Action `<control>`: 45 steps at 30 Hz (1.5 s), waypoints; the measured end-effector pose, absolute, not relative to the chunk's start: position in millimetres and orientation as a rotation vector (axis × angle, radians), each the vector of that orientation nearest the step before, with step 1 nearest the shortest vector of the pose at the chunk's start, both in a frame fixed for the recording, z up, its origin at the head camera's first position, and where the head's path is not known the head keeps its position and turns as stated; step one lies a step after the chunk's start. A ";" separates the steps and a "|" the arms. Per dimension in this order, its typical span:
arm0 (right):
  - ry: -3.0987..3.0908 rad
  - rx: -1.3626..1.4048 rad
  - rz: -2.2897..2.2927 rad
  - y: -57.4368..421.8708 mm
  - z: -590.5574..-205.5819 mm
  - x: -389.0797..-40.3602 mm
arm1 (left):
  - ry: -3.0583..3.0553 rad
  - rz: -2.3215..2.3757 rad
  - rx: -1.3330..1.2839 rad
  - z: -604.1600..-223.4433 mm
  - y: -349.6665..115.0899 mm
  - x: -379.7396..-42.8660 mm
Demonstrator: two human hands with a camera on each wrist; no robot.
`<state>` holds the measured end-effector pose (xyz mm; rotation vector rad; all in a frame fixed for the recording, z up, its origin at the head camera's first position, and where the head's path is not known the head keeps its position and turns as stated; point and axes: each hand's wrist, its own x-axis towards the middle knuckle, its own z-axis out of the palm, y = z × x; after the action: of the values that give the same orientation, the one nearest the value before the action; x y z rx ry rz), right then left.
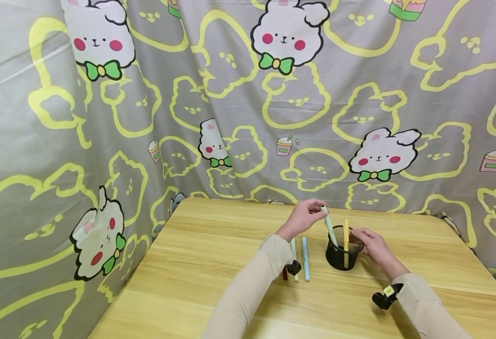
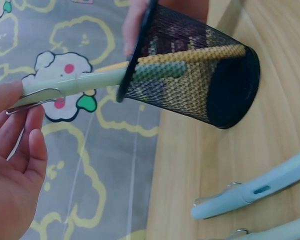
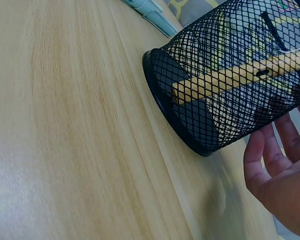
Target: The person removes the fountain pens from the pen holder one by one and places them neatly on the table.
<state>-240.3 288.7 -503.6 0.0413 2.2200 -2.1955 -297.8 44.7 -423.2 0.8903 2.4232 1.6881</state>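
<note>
I pinch the pale green pen (image 1: pixel 329 227) near its clip end with my left hand (image 1: pixel 304 217), probably to leave its other end free inside the mesh cup (image 1: pixel 334 262), beside the yellow pen (image 1: pixel 346 230); my right hand (image 1: pixel 377 247) grips the cup's rim, seemingly to steady it. Left of the cup lie a blue pen (image 1: pixel 306 260), another green pen (image 1: pixel 296 278) and a dark red pen (image 1: pixel 285 274), the last mostly hidden by my sleeve (image 1: pixel 275 254).

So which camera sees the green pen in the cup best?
The left wrist view: the green pen looks big, its lower end visible through the mesh cup. The head view shows it small and tilted; the right wrist view doesn't clearly show it.
</note>
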 end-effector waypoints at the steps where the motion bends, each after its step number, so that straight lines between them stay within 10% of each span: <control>1: 2.217 0.039 -2.195 288.7 -503.7 -240.4 | 2.413 1.723 0.889 -422.1 44.2 -298.4; 45: 2.213 0.063 -2.185 287.4 -501.1 -239.8 | 2.310 1.871 0.443 -430.6 -103.3 -312.4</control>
<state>-239.8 287.4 -501.1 0.0627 2.2128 -2.1847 -312.4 -103.3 -430.6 0.4435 2.3096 1.8714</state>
